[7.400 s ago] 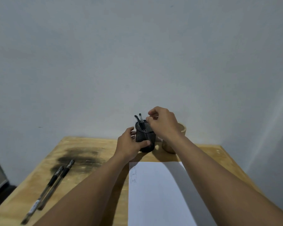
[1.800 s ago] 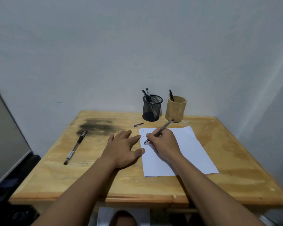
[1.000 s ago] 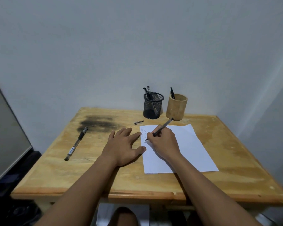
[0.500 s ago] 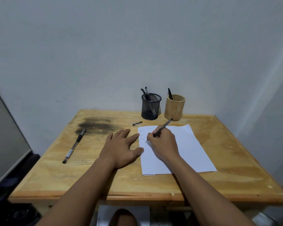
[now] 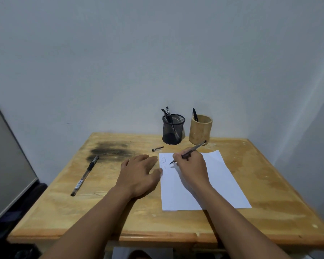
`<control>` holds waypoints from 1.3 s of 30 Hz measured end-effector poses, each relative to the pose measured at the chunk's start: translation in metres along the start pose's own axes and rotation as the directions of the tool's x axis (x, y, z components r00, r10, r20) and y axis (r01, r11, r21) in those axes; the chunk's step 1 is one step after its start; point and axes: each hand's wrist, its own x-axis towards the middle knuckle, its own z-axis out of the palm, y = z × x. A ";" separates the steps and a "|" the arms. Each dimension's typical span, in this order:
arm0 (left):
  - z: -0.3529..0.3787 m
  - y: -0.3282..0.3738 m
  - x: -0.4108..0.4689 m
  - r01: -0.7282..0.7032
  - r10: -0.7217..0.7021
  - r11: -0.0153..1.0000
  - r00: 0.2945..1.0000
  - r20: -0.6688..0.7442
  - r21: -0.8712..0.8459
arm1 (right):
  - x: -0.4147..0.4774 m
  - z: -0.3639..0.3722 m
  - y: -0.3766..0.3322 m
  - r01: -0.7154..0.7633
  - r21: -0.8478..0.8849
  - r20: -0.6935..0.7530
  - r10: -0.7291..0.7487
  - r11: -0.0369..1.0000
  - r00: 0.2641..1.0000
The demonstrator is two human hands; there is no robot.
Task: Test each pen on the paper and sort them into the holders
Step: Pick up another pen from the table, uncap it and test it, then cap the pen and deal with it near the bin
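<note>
My right hand (image 5: 192, 168) grips a pen (image 5: 195, 148) with its tip on the white paper (image 5: 213, 182), beside a few scribbled lines near the sheet's top left corner. My left hand (image 5: 138, 174) lies flat on the table, fingers spread, touching the paper's left edge. A black mesh holder (image 5: 173, 129) with two pens stands at the back. To its right a bamboo holder (image 5: 200, 130) has one pen in it. Another black pen (image 5: 84, 175) lies capped on the left of the table. A pen cap (image 5: 157, 148) lies in front of the mesh holder.
The wooden table (image 5: 269, 193) has a dark smudge (image 5: 110, 151) at the back left. It stands against a white wall. A grey panel (image 5: 6, 159) leans at the left. The right side of the table is bare wood.
My right hand has kept the pen on the paper with small writing moves near the scribbles. My left hand stays put. Earlier both hands were at the mesh holder.
</note>
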 end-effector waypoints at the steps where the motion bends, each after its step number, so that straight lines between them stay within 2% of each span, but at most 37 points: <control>1: -0.001 0.002 0.005 0.032 -0.036 0.998 0.997 -0.067 -0.055 | 0.003 -0.004 -0.002 -0.002 0.055 -0.006 0.002 0.998 1.000; 4: -0.001 0.004 0.035 0.081 -0.104 0.988 0.979 -0.174 -0.135 | 0.014 -0.015 -0.010 -0.013 0.167 0.004 0.012 0.986 1.000; 8: 0.004 0.003 0.074 0.147 -0.153 0.988 0.981 -0.122 -0.052 | 0.030 -0.026 -0.010 -0.092 0.309 0.067 0.075 0.947 0.995; 11: 0.007 0.005 0.087 0.168 -0.159 0.984 0.979 -0.129 0.064 | 0.039 -0.032 -0.006 -0.111 0.366 0.081 0.087 0.924 0.993; 13: 0.007 0.004 0.089 0.160 -0.148 0.985 0.976 -0.158 0.066 | 0.040 -0.035 -0.004 -0.116 0.409 0.094 0.084 0.905 0.992; 15: 0.004 0.003 0.088 0.137 -0.143 0.989 0.973 -0.184 -0.047 | 0.042 -0.036 -0.002 -0.125 0.422 0.106 0.088 0.898 0.991; 18: -0.005 0.011 0.080 0.048 -0.105 0.943 0.982 -0.158 -0.330 | 0.042 -0.035 -0.004 -0.137 0.471 0.094 0.104 0.872 0.990; 22: -0.021 0.028 0.067 -0.026 -0.066 0.864 0.984 -0.164 -0.504 | 0.039 -0.035 -0.012 -0.136 0.519 0.089 0.104 0.844 0.991; 28: -0.041 0.046 0.052 -0.117 0.047 0.791 0.990 -0.132 -0.600 | 0.027 -0.050 -0.025 -0.157 0.584 0.153 0.083 0.797 0.985; 34: -0.053 0.065 0.045 -0.125 0.090 0.715 0.992 -0.086 -0.688 | 0.020 -0.068 -0.036 -0.178 0.606 0.217 0.054 0.775 0.975; 39: -0.057 0.083 0.034 -0.071 0.039 0.601 0.997 -0.060 -0.796 | 0.016 -0.074 -0.044 -0.179 0.639 0.229 0.037 0.748 0.973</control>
